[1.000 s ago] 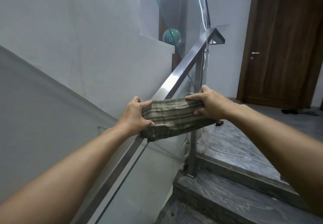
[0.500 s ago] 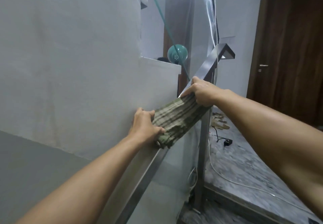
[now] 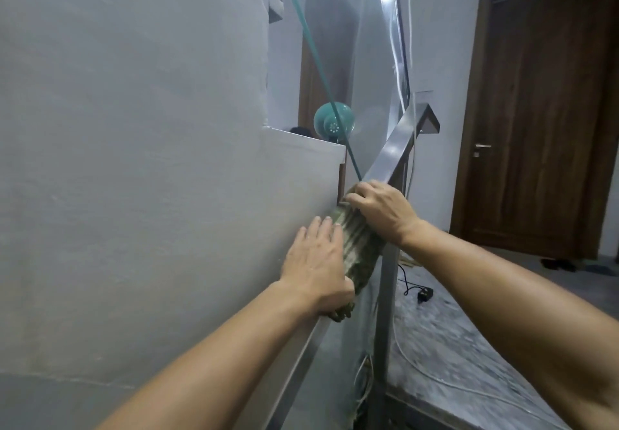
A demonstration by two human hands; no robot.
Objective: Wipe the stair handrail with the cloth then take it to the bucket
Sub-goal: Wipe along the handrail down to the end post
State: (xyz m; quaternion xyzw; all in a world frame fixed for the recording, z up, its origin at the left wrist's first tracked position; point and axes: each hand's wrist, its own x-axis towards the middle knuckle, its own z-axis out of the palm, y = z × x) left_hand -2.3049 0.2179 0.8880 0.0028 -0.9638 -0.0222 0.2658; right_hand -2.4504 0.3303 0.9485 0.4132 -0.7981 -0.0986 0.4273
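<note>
- Gripping the cloth (image 3: 360, 248) wrapped over the handrail (image 3: 395, 148), left hand (image 3: 318, 262) and right hand (image 3: 382, 208) clasp its ends.
- Brown door (image 3: 536, 121) stands right.

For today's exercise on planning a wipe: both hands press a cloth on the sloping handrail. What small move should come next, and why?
Probably slide the cloth further up the handrail. The right hand and left hand both press it onto the rail, and a bare stretch runs above them to the top bend. No bucket is in view.

This is looking like a home stairwell. A steel handrail (image 3: 392, 151) is rising toward a landing with a wooden door (image 3: 536, 121).
</note>
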